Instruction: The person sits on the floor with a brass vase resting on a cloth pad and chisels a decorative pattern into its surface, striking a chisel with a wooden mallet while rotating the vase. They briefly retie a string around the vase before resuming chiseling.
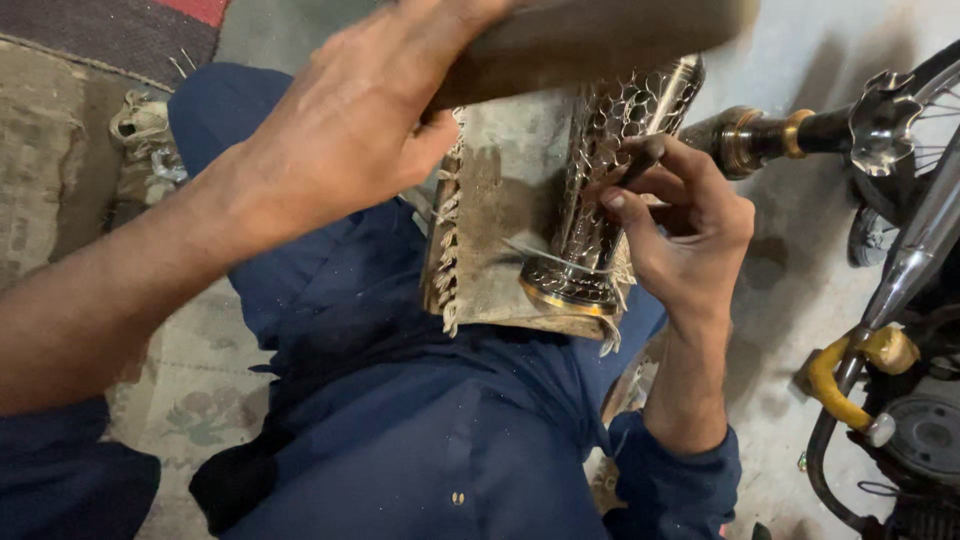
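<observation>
Seated on the floor, blue-trousered legs (pixel 400 400) stretched out, a frayed-edged cloth pad (pixel 490 230) draped across the lap. Resting on that pad, tilted away from the body, a shiny metal cylinder (pixel 600 190) with a hammered honeycomb pattern and a brass-coloured ring at its near end. Left hand (pixel 350 120) raised above the pad, fingers closed around a thick dark handle (pixel 590 35), blurred in the shot; head of that tool out of view, so no telling its kind. Right hand (pixel 680 235) down beside the cylinder, fingers pinched narrow on a slim dark punch (pixel 640 165), tip set against the patterned wall near the cylinder's upper half. Right thumb and forefinger touching the metal just beside the tool. Blue sleeve (pixel 680 470) bunched at the right wrist.

Off to the right edge of the floor, a motorcycle (pixel 900 300): a dark hub with a brass collar pointing toward the cylinder, spokes above, a chrome pipe running down, a yellow-wrapped part lower still. Pale concrete floor (pixel 790 300) under the right forearm. Along the left, a worn patterned rug (pixel 190 400) beneath the legs, and a scrap of pale rag (pixel 145 125) lying near the top left corner.
</observation>
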`<state>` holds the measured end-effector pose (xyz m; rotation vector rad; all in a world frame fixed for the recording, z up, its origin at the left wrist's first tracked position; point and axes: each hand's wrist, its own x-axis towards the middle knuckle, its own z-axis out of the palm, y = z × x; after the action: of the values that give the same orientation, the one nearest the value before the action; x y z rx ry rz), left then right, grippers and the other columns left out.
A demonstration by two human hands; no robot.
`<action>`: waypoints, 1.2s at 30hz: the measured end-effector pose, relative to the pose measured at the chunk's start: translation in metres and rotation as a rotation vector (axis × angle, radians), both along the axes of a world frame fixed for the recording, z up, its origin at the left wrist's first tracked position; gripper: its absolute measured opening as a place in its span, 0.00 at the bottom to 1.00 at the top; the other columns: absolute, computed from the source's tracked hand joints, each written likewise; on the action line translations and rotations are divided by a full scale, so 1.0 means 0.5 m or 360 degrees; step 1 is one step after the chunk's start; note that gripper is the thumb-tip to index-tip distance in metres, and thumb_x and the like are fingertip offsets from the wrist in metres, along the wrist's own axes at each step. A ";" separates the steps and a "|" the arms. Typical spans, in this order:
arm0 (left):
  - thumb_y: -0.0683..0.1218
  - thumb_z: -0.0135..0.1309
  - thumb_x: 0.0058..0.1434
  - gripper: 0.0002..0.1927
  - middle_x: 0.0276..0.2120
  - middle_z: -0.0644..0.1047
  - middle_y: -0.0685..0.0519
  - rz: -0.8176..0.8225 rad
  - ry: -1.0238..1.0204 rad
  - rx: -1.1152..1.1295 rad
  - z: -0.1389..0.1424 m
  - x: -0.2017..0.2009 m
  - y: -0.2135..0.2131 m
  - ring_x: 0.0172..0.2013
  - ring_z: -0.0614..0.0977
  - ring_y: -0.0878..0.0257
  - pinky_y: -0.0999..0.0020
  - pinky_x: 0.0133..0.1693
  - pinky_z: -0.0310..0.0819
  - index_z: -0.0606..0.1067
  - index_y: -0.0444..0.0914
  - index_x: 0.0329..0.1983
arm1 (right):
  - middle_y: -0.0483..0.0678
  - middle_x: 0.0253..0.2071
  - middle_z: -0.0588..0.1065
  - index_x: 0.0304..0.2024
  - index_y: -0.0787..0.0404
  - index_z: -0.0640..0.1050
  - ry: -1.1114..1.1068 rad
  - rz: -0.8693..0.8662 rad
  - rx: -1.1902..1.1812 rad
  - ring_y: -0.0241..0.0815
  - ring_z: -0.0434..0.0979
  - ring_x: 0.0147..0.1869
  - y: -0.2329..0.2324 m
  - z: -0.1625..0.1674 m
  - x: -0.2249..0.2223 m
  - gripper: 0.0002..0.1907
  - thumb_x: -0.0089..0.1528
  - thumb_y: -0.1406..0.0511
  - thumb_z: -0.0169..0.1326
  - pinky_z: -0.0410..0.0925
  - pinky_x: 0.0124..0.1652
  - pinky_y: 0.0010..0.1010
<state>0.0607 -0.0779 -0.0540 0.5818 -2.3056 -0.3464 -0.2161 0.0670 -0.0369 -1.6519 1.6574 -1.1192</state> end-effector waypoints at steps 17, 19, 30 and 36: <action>0.32 0.55 0.63 0.37 0.48 0.73 0.43 0.0018 -0.0059 0.0127 -0.018 -0.024 -0.012 0.51 0.78 0.43 0.48 0.51 0.72 0.62 0.46 0.74 | 0.51 0.48 0.79 0.65 0.70 0.68 -0.0253 -0.0125 -0.0202 0.36 0.83 0.50 -0.001 -0.019 0.018 0.20 0.72 0.80 0.54 0.77 0.51 0.25; 0.32 0.55 0.66 0.34 0.51 0.73 0.41 -0.0107 0.0109 0.0283 -0.017 -0.026 -0.017 0.51 0.77 0.43 0.50 0.50 0.71 0.60 0.44 0.73 | 0.51 0.47 0.80 0.66 0.69 0.67 -0.0375 -0.0115 -0.0228 0.36 0.83 0.52 0.004 -0.020 0.026 0.18 0.75 0.79 0.53 0.78 0.53 0.25; 0.33 0.58 0.57 0.38 0.43 0.75 0.44 0.0323 -0.0439 0.0016 -0.005 0.006 0.030 0.47 0.80 0.43 0.46 0.47 0.73 0.67 0.46 0.71 | 0.53 0.42 0.79 0.60 0.67 0.69 -0.0391 -0.0381 -0.0021 0.43 0.85 0.47 -0.008 0.009 -0.003 0.18 0.69 0.77 0.55 0.79 0.46 0.29; 0.38 0.56 0.62 0.31 0.42 0.79 0.41 0.0109 0.0199 0.1140 -0.106 0.030 0.086 0.43 0.85 0.44 0.55 0.44 0.78 0.61 0.39 0.68 | 0.58 0.44 0.80 0.65 0.65 0.65 -0.0707 -0.0552 -0.0386 0.46 0.83 0.48 0.047 -0.048 0.003 0.20 0.75 0.77 0.58 0.77 0.48 0.30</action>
<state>0.0755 -0.0349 -0.1071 0.9452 -1.9973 -1.1599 -0.2145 0.0907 -0.0609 -1.1475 1.5871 -1.7706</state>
